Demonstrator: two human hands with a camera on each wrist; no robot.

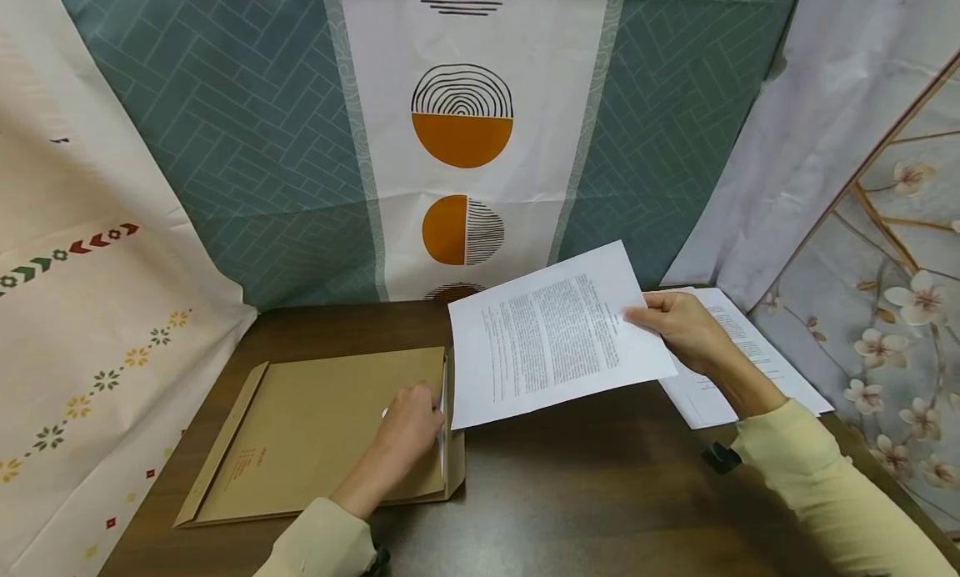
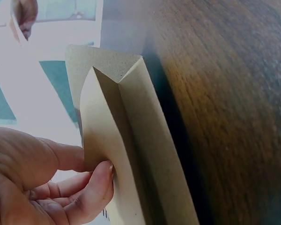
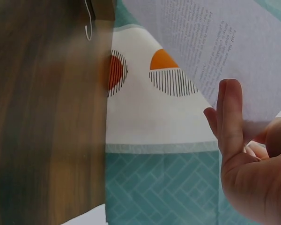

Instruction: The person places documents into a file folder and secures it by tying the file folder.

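A brown cardboard envelope [image 1: 322, 435] lies flat on the table's left side. My left hand [image 1: 411, 423] pinches the upper layer along its right edge. In the left wrist view, thumb and fingers [image 2: 100, 187] hold that layer up, and the envelope's mouth [image 2: 126, 112] gapes beside them. My right hand [image 1: 686, 327] grips a printed sheet [image 1: 555, 339] by its right end, raised above the table and tilted. The sheet's left end comes near the envelope's open side. In the right wrist view, fingers [image 3: 232, 112] lie against the back of the sheet [image 3: 215, 51].
More printed sheets [image 1: 720, 393] lie on the table at the right, partly behind my right forearm. A thin white string [image 3: 88, 30] hangs near the envelope in the right wrist view. Patterned cloth [image 1: 300, 143] stands along the back and sides of the dark wooden table [image 1: 570, 494].
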